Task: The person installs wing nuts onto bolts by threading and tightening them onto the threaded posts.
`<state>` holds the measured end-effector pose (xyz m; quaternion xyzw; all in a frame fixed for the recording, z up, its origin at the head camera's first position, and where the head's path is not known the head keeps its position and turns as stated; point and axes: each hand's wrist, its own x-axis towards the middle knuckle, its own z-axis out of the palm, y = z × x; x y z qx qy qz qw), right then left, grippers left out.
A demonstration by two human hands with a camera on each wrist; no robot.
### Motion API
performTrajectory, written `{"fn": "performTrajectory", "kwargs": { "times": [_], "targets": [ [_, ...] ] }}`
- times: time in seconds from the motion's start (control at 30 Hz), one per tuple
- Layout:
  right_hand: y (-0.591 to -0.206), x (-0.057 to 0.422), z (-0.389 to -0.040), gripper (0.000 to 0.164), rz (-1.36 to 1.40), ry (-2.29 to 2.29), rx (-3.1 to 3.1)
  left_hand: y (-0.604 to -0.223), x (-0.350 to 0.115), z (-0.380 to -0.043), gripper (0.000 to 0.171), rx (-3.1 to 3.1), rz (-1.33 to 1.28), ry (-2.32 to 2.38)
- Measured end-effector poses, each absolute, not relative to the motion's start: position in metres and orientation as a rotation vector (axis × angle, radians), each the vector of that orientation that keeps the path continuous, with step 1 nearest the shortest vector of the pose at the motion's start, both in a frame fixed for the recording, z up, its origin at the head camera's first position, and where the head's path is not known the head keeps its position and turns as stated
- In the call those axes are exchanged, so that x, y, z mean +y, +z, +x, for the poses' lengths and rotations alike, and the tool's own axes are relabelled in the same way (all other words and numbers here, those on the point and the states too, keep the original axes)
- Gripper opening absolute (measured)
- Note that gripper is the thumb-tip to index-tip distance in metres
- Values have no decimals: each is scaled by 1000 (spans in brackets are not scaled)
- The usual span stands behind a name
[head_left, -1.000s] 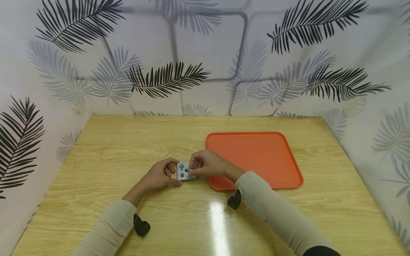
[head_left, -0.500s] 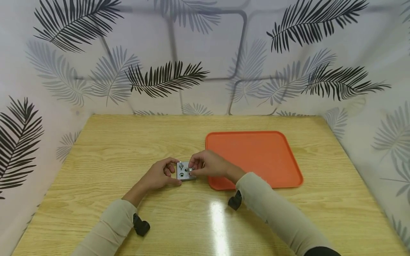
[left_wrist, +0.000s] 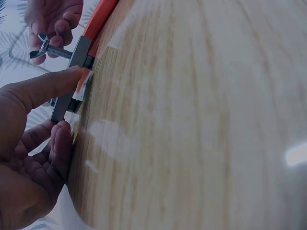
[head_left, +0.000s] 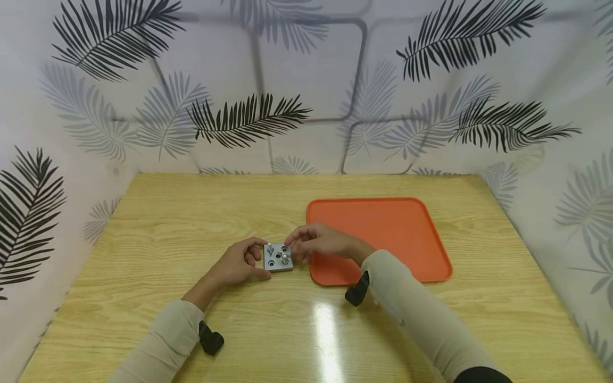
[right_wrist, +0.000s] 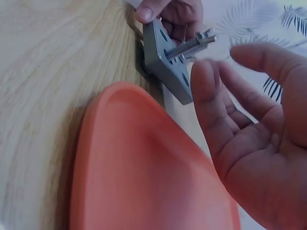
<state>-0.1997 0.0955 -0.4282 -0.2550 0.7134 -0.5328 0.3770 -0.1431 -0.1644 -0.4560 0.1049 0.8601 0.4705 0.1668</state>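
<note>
A small square grey metal plate point(head_left: 276, 265) with several holes lies flat in front of me. Two wing screws stand in it: one wing screw point(head_left: 270, 249) at the far left, the other wing screw point(head_left: 284, 257) at the near right, its long thread showing above the plate point(right_wrist: 165, 72). Dark ends point(left_wrist: 89, 62) stick out under the plate in the left wrist view. My left hand point(head_left: 239, 260) grips the plate's left side, thumb on the near edge, fingers at the far side. My right hand point(head_left: 318, 242) hovers just right of the plate, fingers loosely bent, holding nothing.
An orange tray point(head_left: 383, 234) lies right of the plate, partly under my right hand and forearm. The wooden table point(head_left: 215, 207) runs back to a leaf-patterned cloth point(head_left: 306, 69). A black wrist mount point(head_left: 210, 338) sits on each sleeve.
My right hand has let go of the near-right wing screw and moved slightly right, uncovering that side of the plate. The screw stays standing in its hole. My left hand keeps its grip.
</note>
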Motion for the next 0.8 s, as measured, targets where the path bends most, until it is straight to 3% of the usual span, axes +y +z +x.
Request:
{"fn": "performTrajectory", "kwargs": {
  "times": [0.4, 0.8],
  "targets": [
    [-429, 88, -201, 38, -742, -1356, 1705, -457, -165, -144, 64, 2460, 297, 1315],
    [-430, 80, -194, 34, -770, -1331, 1773, -457, -166, -144, 64, 2448, 289, 1323]
  ]
}}
